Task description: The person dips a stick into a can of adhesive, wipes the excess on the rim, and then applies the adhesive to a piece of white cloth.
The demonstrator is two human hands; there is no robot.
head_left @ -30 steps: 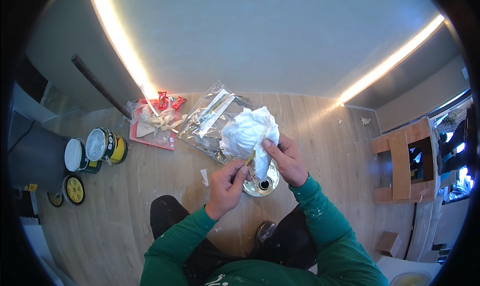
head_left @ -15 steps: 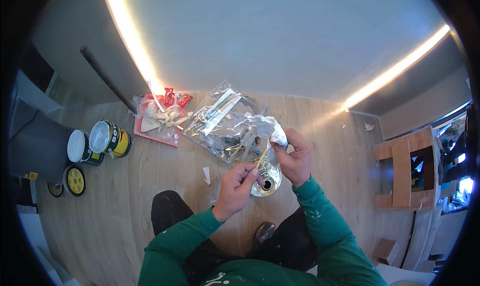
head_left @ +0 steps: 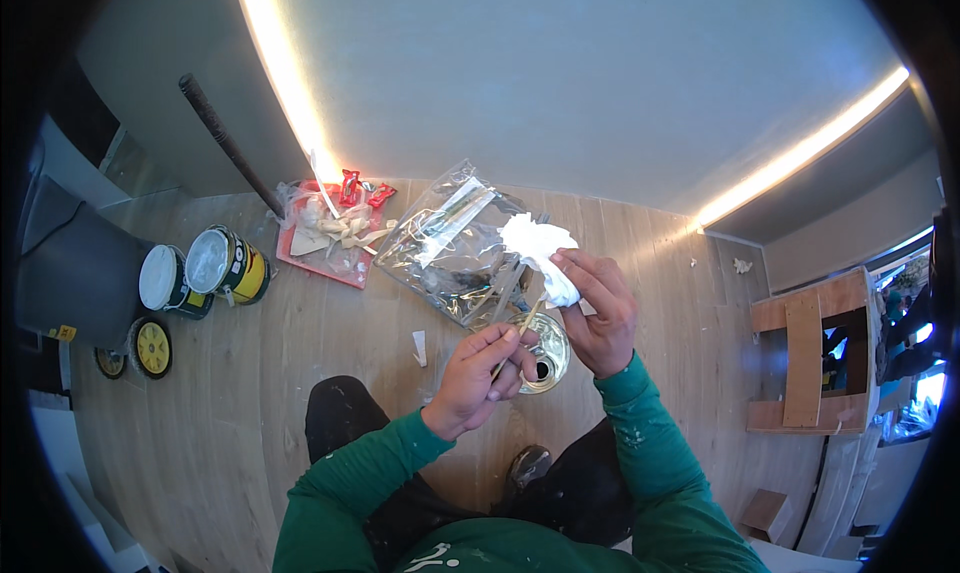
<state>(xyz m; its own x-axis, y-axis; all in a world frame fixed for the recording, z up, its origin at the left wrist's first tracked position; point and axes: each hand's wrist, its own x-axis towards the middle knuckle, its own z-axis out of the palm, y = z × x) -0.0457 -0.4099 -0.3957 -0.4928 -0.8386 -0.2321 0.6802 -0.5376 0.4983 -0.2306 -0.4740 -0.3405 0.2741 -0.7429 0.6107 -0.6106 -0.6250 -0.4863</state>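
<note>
My left hand [head_left: 472,377] pinches a thin, pale stick [head_left: 531,317] between thumb and fingers, its lower end poking out below them. At the stick's upper end is a crumpled white cloth or tissue [head_left: 538,243], which the fingers of my right hand [head_left: 604,318] grip from the right. Whether the cloth is wrapped around the stick or only touches it, I cannot tell. Beneath my hands a shiny metal can [head_left: 556,345] with a dark round opening stands on the floor, partly covered by my left fingers. Just beyond lies a clear plastic bag [head_left: 425,263].
A red tray [head_left: 318,265] with pale scraps and red wrappers lies at the wall's foot. Two paint buckets [head_left: 240,271] stand left, beside a grey wheeled bin [head_left: 75,263]. A wooden frame [head_left: 803,358] is at right. One white scrap [head_left: 419,349] lies near my left hand.
My right hand has turned and shifted slightly right, its fingers now more extended over the white cloth. The cloth looks more bunched. The whole view has shifted slightly.
</note>
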